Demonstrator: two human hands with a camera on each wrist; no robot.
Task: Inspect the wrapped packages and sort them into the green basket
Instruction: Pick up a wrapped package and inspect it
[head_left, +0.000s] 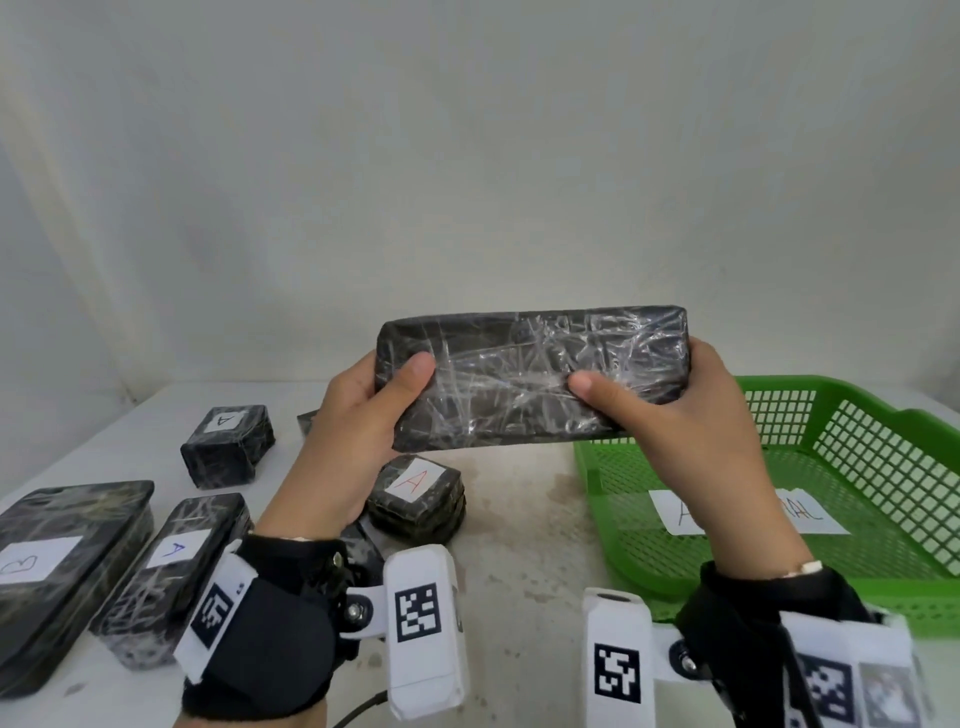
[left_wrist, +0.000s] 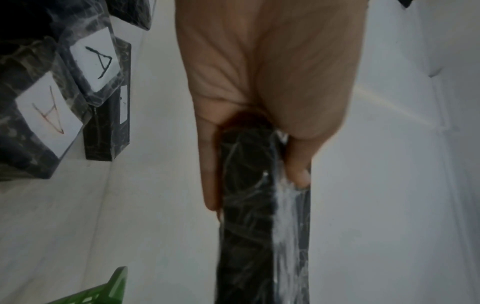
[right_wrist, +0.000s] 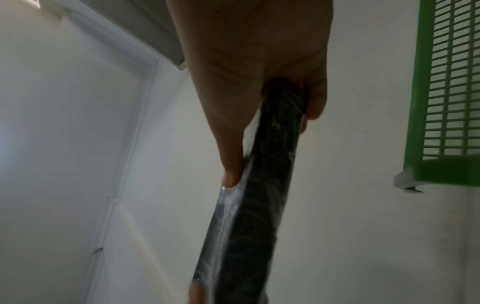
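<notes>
Inspecting: my left hand (head_left: 345, 415) and right hand (head_left: 691, 421) pinch long package (head_left: 530, 374) by its ends, thumbs on near face. No label showing; flip next, green basket (head_left: 857, 415) just beyond right fingers.

Right hand (right_wrist: 259, 67) pinches end of dark film-wrapped package (right_wrist: 249, 205), thumb on one face, fingers on other; package seen edge-on, blurred. Green basket (right_wrist: 446, 92) at right, apart from package.
</notes>
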